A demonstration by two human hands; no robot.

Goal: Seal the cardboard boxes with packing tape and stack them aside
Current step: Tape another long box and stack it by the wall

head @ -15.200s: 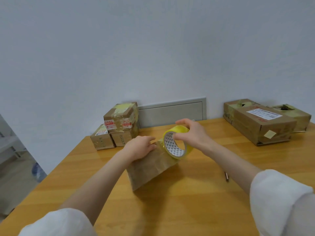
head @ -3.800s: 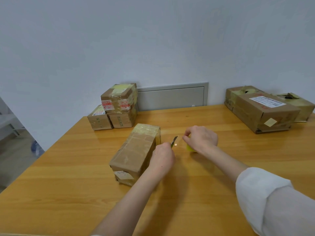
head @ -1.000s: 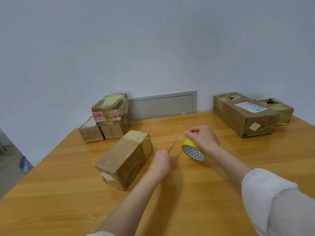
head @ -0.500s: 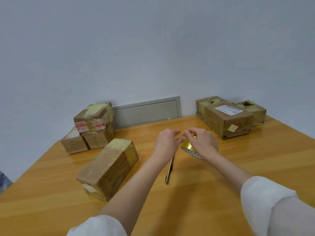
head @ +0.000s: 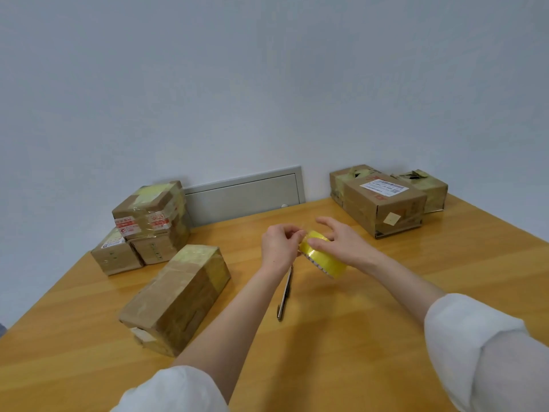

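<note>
Loose white sleeves [head: 487, 352] bunched above bare forearms [head: 398, 281].

On the orange wooden table [head: 341, 352], the long brown cardboard box [head: 175, 295] lies left of centre. The slim metal cutter [head: 285, 292] lies right of it, below the yellow tape roll [head: 325, 258] (mid-frame, between left hand [head: 279, 248] and right hand [head: 346, 245]). Three small taped boxes [head: 148, 209] stack at middle left; three larger cardboard boxes [head: 386, 203] cluster upper right.
</note>
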